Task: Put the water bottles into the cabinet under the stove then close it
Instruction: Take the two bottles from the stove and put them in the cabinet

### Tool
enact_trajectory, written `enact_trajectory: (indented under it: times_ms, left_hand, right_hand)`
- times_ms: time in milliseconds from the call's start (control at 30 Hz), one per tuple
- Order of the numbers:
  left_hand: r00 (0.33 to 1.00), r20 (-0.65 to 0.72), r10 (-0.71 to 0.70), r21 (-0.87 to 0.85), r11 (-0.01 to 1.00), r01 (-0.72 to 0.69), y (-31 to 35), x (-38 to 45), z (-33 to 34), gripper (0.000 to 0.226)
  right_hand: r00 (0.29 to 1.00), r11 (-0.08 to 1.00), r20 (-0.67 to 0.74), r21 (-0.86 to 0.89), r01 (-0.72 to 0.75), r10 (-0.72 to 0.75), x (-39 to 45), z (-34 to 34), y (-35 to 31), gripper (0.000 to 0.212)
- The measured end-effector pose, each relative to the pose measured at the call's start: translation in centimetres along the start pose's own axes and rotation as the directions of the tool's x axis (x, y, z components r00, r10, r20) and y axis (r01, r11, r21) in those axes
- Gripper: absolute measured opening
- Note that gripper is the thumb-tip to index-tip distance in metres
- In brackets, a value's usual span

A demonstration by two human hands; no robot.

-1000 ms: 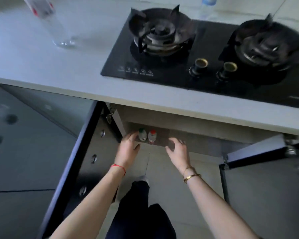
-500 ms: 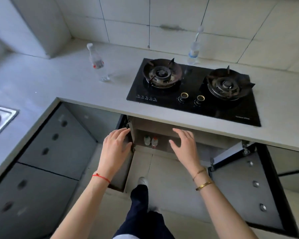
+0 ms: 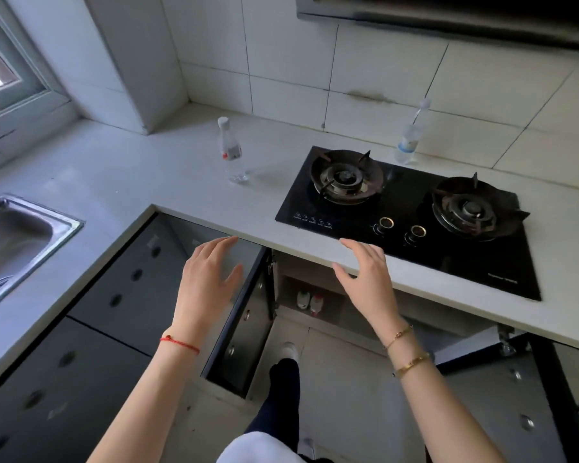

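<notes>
Two clear water bottles stand on the pale countertop: one with a red label point(image 3: 231, 155) left of the black stove point(image 3: 411, 222), one with a blue label point(image 3: 410, 137) behind the stove by the tiled wall. Under the stove the cabinet point(image 3: 301, 279) is open, both doors swung outward. Inside it two bottles point(image 3: 310, 300) stand upright, showing a green and a red cap. My left hand point(image 3: 208, 282) and my right hand point(image 3: 368, 279) hover empty, fingers spread, in front of the counter edge above the open cabinet.
The left cabinet door point(image 3: 244, 325) juts toward me; the right door point(image 3: 502, 396) hangs open at lower right. A steel sink point(image 3: 17, 242) sits at the far left. My leg and foot point(image 3: 286, 362) stand on the tiled floor before the cabinet.
Both hands have lifted out of the cabinet opening up to the counter edge. The view has risen and pulled back, so both countertop bottles now show.
</notes>
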State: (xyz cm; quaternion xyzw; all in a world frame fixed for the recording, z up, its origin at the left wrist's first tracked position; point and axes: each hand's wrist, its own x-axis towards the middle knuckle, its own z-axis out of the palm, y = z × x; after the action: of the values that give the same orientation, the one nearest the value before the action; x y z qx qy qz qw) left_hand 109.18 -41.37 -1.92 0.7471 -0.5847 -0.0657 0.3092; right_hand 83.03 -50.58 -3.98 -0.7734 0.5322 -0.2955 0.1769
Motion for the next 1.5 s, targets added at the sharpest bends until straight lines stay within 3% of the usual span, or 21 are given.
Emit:
enact_trajectory:
  times_ms: [300, 533, 733, 900, 1133, 1500]
  left_hand:
    - [0.994, -0.092, -0.055, -0.045, 0.998, 0.051, -2.0, 14.7, 1.5, 0.052]
    - [0.981, -0.193, 0.010, 0.008, 1.000, -0.009, -3.6, 29.8, 3.2, 0.055]
    - [0.987, -0.124, -0.098, 0.077, 0.991, 0.108, -6.5, 39.1, 6.1, 0.055]
    - [0.983, -0.002, -0.185, 0.088, 0.979, 0.184, -7.9, 42.1, 7.9, 0.045]
    - [0.973, -0.003, -0.229, 0.092, 0.969, 0.228, -8.5, 43.7, 8.7, 0.028]
    - [0.996, -0.056, 0.071, 0.011, 0.997, -0.071, 0.1, 44.0, 10.2, 0.031]
  right_hand:
    - [0.994, 0.994, 0.045, 0.053, 0.097, -0.099, 16.6, 3.7, -0.6, 0.046]
    - [0.990, 0.990, 0.033, 0.038, 0.133, -0.134, 29.1, 6.2, -1.3, 0.046]
    - [0.986, 0.987, 0.074, 0.077, 0.142, -0.147, 35.7, 8.3, -1.0, 0.046]
    - [0.981, 0.985, 0.101, 0.066, 0.157, -0.163, 38.8, 9.4, 0.0, 0.047]
    - [0.985, 0.990, 0.103, 0.063, 0.130, -0.136, 40.5, 9.0, 1.6, 0.046]
    - [0.998, 1.000, -0.062, -0.006, 0.001, -0.002, 40.0, 4.3, 7.7, 0.046]
